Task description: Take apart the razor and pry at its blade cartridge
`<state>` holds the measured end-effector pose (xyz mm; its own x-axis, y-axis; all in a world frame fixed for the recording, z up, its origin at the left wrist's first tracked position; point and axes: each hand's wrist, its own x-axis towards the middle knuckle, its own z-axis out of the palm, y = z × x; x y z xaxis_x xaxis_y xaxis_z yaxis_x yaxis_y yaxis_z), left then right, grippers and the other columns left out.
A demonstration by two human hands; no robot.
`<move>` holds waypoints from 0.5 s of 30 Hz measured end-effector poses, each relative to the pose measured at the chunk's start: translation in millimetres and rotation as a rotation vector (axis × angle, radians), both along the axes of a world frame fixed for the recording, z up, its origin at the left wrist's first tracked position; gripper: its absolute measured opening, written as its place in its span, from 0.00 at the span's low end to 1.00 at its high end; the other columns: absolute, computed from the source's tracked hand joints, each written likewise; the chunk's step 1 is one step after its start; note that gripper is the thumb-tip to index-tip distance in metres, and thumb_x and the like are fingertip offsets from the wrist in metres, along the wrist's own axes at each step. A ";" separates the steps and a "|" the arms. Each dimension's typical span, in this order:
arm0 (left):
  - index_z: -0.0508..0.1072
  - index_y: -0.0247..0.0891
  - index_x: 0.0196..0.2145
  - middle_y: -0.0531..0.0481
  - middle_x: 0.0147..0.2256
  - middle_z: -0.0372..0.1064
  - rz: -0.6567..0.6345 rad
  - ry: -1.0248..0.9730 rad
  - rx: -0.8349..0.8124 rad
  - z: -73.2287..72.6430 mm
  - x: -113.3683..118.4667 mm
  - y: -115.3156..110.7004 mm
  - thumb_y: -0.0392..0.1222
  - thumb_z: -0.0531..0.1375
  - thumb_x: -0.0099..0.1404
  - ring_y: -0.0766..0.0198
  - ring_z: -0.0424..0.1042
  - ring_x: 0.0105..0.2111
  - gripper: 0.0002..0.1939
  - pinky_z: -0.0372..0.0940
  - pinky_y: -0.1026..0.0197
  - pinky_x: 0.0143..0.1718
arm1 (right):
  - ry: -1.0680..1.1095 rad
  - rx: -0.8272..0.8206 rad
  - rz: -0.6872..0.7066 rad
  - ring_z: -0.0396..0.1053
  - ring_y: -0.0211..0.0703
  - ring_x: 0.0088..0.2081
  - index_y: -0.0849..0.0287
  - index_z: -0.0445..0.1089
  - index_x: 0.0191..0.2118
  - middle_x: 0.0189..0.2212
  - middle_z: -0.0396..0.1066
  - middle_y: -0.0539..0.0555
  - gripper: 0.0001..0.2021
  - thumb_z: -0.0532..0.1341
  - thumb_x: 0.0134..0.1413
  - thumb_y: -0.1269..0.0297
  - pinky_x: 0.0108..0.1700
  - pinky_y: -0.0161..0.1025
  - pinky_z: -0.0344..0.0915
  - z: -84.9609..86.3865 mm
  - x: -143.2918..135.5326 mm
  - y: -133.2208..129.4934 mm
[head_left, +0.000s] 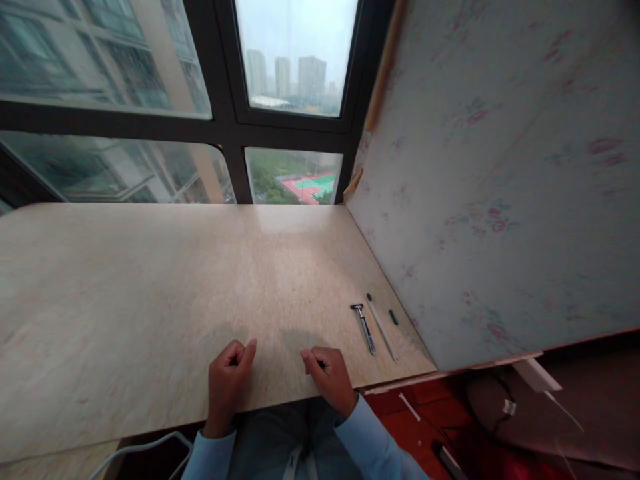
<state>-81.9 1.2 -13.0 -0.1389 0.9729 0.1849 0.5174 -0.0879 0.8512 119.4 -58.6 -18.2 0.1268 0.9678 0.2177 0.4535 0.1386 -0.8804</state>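
Note:
My left hand (227, 380) rests on the near edge of a pale marble-patterned tabletop (150, 287), fingers curled into a loose fist with nothing in it. A little to its right, my right hand (330, 377) lies on the same edge, also curled and holding nothing. Further right on the table lie a small razor (364, 325) with a dark handle, a thin white stick (383, 328) and a small green cap (394, 317). The razor is the thing nearest my right hand, about a hand's width away.
A floral-papered wall panel (500, 187) stands along the table's right side. Dark-framed windows (220, 127) rise behind the table's far edge. A white cable (140, 448) runs below the front edge at left; red floor with cables and a white plug (537, 377) at right.

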 end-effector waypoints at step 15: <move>0.53 0.40 0.18 0.58 0.18 0.47 0.026 0.000 -0.009 4.9 -0.1 -2.0 0.54 0.60 0.59 0.69 0.52 0.20 0.24 0.53 0.64 0.24 | 0.067 -0.027 -0.140 0.61 0.35 0.20 0.59 0.66 0.18 0.15 0.59 0.47 0.26 0.53 0.64 0.49 0.26 0.34 0.53 21.7 38.4 -19.8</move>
